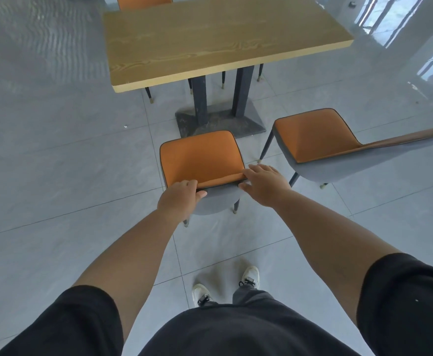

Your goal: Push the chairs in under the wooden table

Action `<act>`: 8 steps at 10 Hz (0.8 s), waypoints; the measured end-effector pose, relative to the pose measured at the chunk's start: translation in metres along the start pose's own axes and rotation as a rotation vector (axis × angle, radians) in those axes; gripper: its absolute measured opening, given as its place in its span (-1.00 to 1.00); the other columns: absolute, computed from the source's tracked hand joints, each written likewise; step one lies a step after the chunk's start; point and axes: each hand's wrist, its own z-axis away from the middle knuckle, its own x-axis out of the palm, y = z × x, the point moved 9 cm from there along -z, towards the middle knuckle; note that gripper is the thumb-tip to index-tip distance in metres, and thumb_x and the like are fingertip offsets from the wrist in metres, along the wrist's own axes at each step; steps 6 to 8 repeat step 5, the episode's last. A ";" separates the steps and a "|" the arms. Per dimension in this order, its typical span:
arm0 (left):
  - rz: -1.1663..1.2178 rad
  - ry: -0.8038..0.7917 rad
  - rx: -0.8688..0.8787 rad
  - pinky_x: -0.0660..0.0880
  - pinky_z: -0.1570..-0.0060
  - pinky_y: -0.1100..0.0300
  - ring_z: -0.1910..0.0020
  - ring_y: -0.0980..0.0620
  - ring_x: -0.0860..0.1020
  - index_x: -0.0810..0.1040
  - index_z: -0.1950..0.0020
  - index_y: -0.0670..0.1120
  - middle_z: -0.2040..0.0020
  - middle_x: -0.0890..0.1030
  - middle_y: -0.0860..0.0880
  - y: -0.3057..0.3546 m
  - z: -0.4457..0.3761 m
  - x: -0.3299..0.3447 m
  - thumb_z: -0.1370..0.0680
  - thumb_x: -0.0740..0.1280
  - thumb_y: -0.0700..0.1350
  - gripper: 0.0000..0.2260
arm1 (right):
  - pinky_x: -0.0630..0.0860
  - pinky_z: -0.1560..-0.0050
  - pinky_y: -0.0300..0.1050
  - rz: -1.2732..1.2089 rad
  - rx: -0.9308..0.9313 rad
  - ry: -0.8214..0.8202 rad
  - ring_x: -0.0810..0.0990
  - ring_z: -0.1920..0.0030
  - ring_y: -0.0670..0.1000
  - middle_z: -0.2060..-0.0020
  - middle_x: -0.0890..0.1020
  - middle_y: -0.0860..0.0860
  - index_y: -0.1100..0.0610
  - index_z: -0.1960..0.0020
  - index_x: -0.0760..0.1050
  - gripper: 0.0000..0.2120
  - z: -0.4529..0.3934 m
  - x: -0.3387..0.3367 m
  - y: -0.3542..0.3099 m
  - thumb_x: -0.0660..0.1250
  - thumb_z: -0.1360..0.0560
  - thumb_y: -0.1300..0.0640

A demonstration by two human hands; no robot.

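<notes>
The wooden table (210, 39) stands ahead on a dark pedestal base (220, 119). An orange-seated chair with a grey shell (200, 158) stands in front of it, out from under the top, its back toward me. My left hand (179, 199) is closed over the left end of the chair's backrest top. My right hand (264, 183) lies on the right end of the same backrest, fingers spread and thumb against the back. A second orange chair (315, 137) stands to the right, turned aside and clear of the table.
A third orange chair (143, 1) sits at the table's far side, and dark chair legs (223, 79) show beneath the top. Grey glossy floor tiles (56, 163) spread all around. My white shoes (251, 276) stand just behind the near chair.
</notes>
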 end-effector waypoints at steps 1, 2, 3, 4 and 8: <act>-0.012 0.016 -0.030 0.46 0.32 0.08 0.24 -0.02 0.47 0.37 0.07 -0.06 0.22 0.48 -0.01 0.001 0.001 0.000 -0.63 0.01 0.19 -0.65 | 0.14 -0.44 0.08 -0.002 -0.010 0.061 0.18 -0.48 0.12 -0.47 0.30 0.05 0.03 -0.46 0.25 -0.47 0.019 -0.001 0.010 0.10 -0.59 -0.20; -0.012 0.021 -0.064 0.36 0.39 0.13 0.29 0.01 0.45 0.36 0.10 -0.05 0.24 0.46 -0.01 0.001 0.001 0.000 -0.63 0.00 0.19 -0.65 | 0.16 -0.43 0.07 -0.030 -0.014 0.106 0.18 -0.48 0.10 -0.48 0.29 0.03 0.06 -0.48 0.23 -0.45 0.037 -0.007 0.024 0.11 -0.58 -0.19; -0.037 0.047 -0.113 0.35 0.39 0.14 0.29 0.02 0.44 0.35 0.09 -0.05 0.23 0.47 -0.01 0.000 0.002 -0.001 -0.63 -0.01 0.18 -0.65 | 0.14 -0.44 0.06 -0.045 0.001 0.087 0.16 -0.49 0.10 -0.50 0.25 0.05 0.06 -0.49 0.20 -0.44 0.052 -0.005 0.049 0.10 -0.59 -0.19; -0.078 0.100 -0.206 0.45 0.23 0.07 0.16 -0.05 0.48 0.39 0.02 -0.07 0.10 0.52 -0.06 0.009 0.013 -0.006 -0.64 0.02 0.15 -0.67 | 0.09 -0.44 0.05 -0.049 0.014 0.067 0.12 -0.50 0.09 -0.52 0.21 0.05 0.05 -0.51 0.18 -0.43 0.070 -0.004 0.081 0.08 -0.59 -0.20; -0.167 0.230 -0.247 0.43 -0.12 -0.04 -0.11 -0.17 0.47 0.42 -0.13 -0.16 -0.12 0.52 -0.16 0.044 0.021 -0.013 -0.62 0.09 0.11 -0.64 | 0.12 -0.44 0.07 -0.024 -0.021 0.078 0.15 -0.49 0.12 -0.50 0.24 0.07 0.07 -0.50 0.20 -0.43 0.085 -0.004 0.114 0.09 -0.59 -0.20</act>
